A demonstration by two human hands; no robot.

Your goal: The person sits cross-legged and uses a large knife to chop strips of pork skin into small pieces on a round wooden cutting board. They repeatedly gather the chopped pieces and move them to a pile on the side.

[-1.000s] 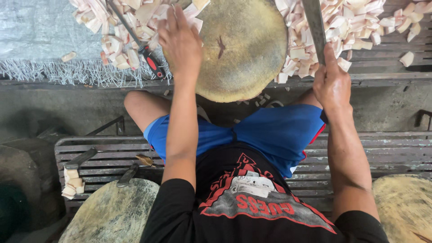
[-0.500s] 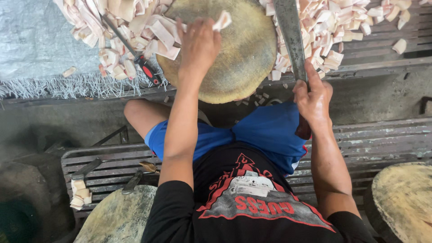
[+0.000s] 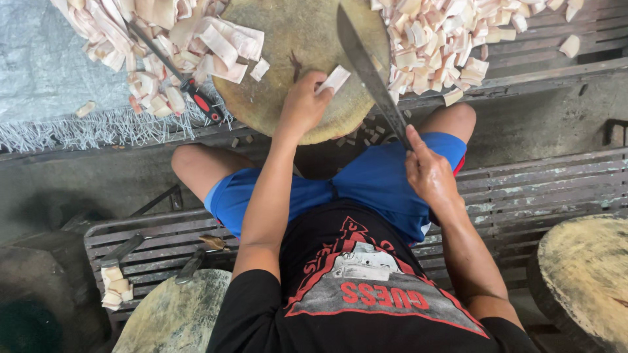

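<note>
My left hand (image 3: 302,103) rests on a round wooden chopping block (image 3: 288,59) and pinches a pale strip of cut material (image 3: 335,80). My right hand (image 3: 428,173) grips the handle of a long dark cleaver (image 3: 366,68) whose blade slants up over the block's right side, beside the strip. A heap of uncut pale strips (image 3: 196,39) lies on the block's left edge. A pile of small cut pieces (image 3: 445,39) lies to the right of the block.
A red-handled knife (image 3: 180,78) lies in the left heap on a grey woven sheet (image 3: 46,72). I sit on a slatted bench (image 3: 523,189). Two more wooden blocks (image 3: 585,274) (image 3: 173,314) stand beside me, with a few stacked pieces (image 3: 114,287) lower left.
My left hand has taken a strip from the heap and drawn it back onto the block. My right hand with the cleaver has pulled back toward my lap. The view has tilted down.
</note>
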